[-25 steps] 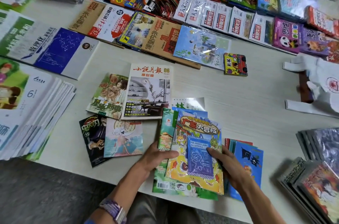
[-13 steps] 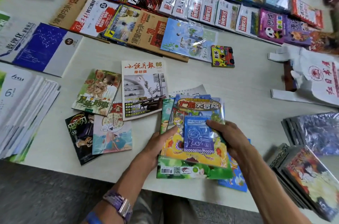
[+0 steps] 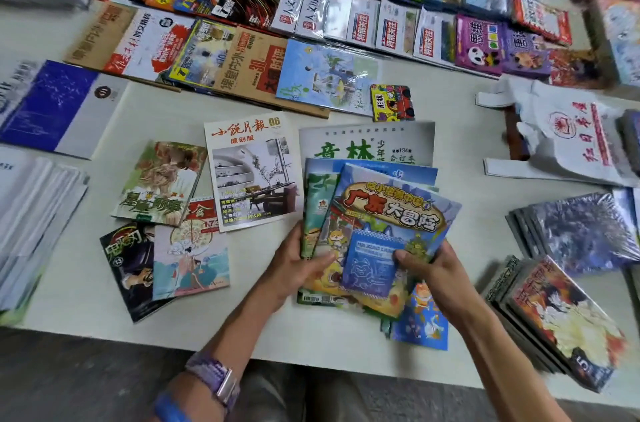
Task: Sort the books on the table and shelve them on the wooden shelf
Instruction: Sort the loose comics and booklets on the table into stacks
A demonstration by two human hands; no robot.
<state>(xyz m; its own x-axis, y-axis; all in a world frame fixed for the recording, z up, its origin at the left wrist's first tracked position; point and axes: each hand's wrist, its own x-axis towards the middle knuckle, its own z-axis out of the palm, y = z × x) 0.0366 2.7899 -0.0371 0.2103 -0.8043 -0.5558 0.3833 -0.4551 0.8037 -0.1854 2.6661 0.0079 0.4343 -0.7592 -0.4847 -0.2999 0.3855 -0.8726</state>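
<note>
A fanned stack of colourful children's books [image 3: 388,210] sits near the table's front edge, topped by a cartoon cover with a blue card on it. My left hand [image 3: 298,269] grips the stack's left side, thumb on the cover. My right hand [image 3: 433,269] holds its right side, thumb on the blue card. Under the stack lie a white magazine with green characters [image 3: 367,144] and a blue book [image 3: 420,324]. To the left lie a white monthly magazine [image 3: 249,169] and three manga books [image 3: 159,182]. No wooden shelf is visible.
Rows of books and magazines [image 3: 311,16] cover the far side of the white table [image 3: 457,144]. Tall white stacks [image 3: 31,221] stand at the left. A white plastic bag [image 3: 561,137] and wrapped comic stacks [image 3: 561,314] lie at the right.
Both hands have squared up the stack and shifted it away from me and rightward, exposing the white magazine with green characters beneath. My right hand moved from the stack's top to its right edge.
</note>
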